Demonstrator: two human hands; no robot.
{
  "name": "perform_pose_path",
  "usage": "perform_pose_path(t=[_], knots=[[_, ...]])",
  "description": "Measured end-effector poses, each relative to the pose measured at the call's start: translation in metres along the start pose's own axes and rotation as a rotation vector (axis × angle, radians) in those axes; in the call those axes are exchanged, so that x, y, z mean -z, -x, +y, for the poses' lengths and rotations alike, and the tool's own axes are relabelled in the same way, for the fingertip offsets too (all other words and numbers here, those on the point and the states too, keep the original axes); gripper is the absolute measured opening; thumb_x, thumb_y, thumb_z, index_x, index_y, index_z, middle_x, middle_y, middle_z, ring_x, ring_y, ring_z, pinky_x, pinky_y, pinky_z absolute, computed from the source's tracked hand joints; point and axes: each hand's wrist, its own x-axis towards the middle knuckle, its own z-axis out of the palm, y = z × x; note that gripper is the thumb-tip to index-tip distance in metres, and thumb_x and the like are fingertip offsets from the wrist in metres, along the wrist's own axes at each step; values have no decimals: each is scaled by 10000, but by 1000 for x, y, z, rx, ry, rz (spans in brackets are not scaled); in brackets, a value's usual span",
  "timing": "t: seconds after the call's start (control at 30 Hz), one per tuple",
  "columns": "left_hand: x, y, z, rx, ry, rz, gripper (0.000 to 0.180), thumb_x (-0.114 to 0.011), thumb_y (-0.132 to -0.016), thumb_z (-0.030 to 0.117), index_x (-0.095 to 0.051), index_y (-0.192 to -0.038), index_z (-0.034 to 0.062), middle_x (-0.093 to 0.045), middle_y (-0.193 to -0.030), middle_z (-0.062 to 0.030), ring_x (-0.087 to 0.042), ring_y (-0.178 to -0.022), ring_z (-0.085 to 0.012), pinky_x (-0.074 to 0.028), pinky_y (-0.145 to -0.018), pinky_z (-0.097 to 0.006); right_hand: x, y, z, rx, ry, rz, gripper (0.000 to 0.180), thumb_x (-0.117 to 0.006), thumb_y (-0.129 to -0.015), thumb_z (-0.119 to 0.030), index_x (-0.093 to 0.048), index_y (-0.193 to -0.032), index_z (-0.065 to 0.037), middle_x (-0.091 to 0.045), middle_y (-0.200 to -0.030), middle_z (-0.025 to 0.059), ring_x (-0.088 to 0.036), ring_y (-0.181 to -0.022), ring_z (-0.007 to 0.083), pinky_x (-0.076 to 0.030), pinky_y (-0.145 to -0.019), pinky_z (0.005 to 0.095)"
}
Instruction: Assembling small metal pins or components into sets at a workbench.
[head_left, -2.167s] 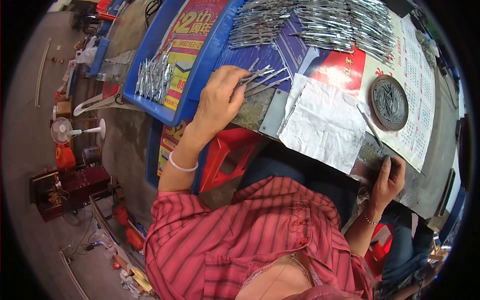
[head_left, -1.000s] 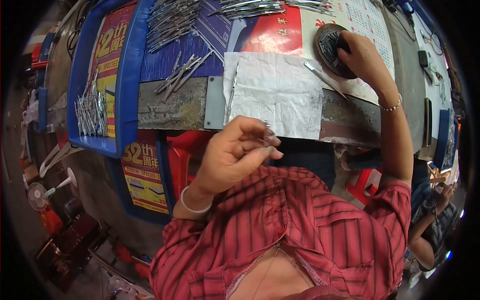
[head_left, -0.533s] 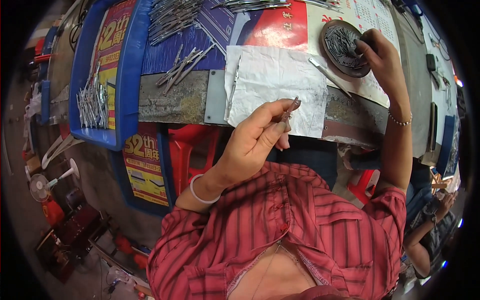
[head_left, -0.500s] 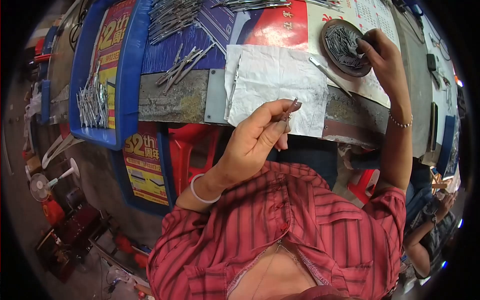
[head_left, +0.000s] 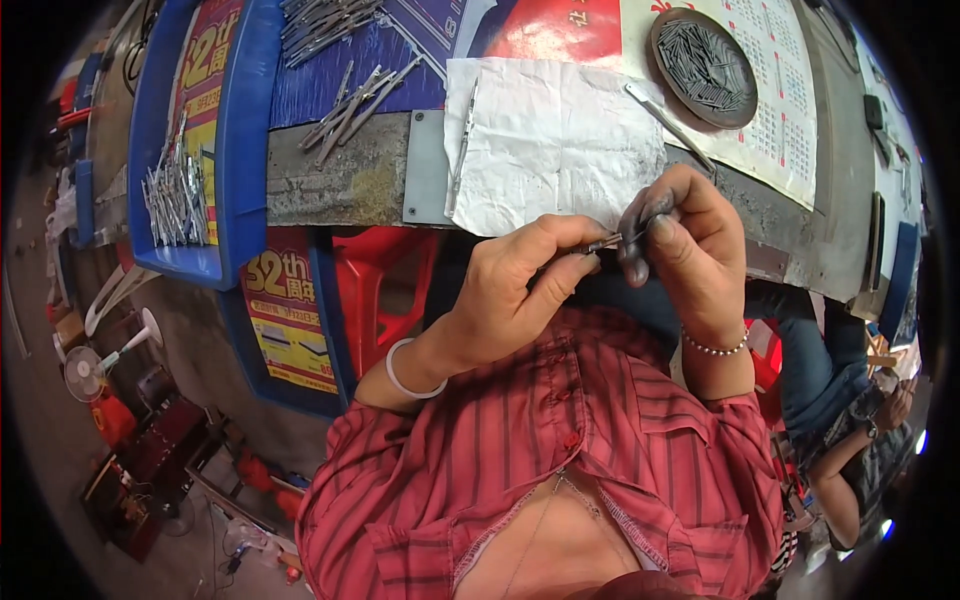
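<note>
Over the table's front edge my two hands meet, fingertips nearly touching. My left hand [head_left: 515,285], with a pale bangle at the wrist, pinches a slim metal piece [head_left: 603,243] between thumb and forefinger. At the piece's right end my right hand [head_left: 697,245] is closed in a pinch, its fingertips darkened; what lies between them is too small to make out. Beyond the hands a white paper sheet [head_left: 560,130] covers part of the table, with a thin metal tool [head_left: 465,140] on its left side. Another slender tool [head_left: 672,127] lies across its right edge.
A round brown dish [head_left: 722,122] of small metal pins [head_left: 700,65] stands at the far right. Slim metal pieces [head_left: 355,108] lie loose and piled at the far left. Beside them is a blue tray [head_left: 245,150] with more pieces [head_left: 178,195]. A red stool [head_left: 365,290] stands below.
My right hand has left the dish of pins and come down to my left hand's fingertips. My left hand has shifted slightly, with the metal piece now pointing toward the right hand.
</note>
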Motion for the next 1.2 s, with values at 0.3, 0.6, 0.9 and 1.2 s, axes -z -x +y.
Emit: perform_pose_path(t=[0.3, 0.6, 0.9, 1.2], knots=[[0, 3, -1, -57, -17, -3, 159, -561, -913, 51, -575, -1061, -6, -662, -810, -53, -576, -607, -57, -463, -532, -194, -5, 3, 2, -87, 14, 29, 157, -566, -927, -144, -483, -928, -11, -576, -731, 39, -510, -584, 61, -410, -543, 188], [-1, 7, -3, -141, -174, 20, 163, -590, -880, 25, -578, -1039, -8, -656, -781, -92, -604, -590, -131, -471, -528, -233, -12, 10, 4, -30, 260, 77, 134, -563, -924, -110, -479, -912, -6, -575, -713, 26, -515, -588, 44, -413, -526, 186], [1, 9, 0, -367, -516, 115, 251, -631, -772, -31, -573, -1016, -21, -619, -778, -125, -617, -628, -250, -483, -537, -313, -12, 19, 13, 29, 170, 51, 101, -515, -938, -61, -489, -959, 35, -608, -834, 94, -585, -684, 101, -477, -623, 219], [3, 18, 5, -359, -650, 137, 296, -692, -737, -41, -586, -1012, -14, -637, -791, -126, -609, -601, -245, -470, -520, -317, -19, 18, 23, 22, 250, 70, 110, -493, -954, -85, -472, -946, 22, -578, -773, 61, -530, -620, 81, -455, -594, 211]])
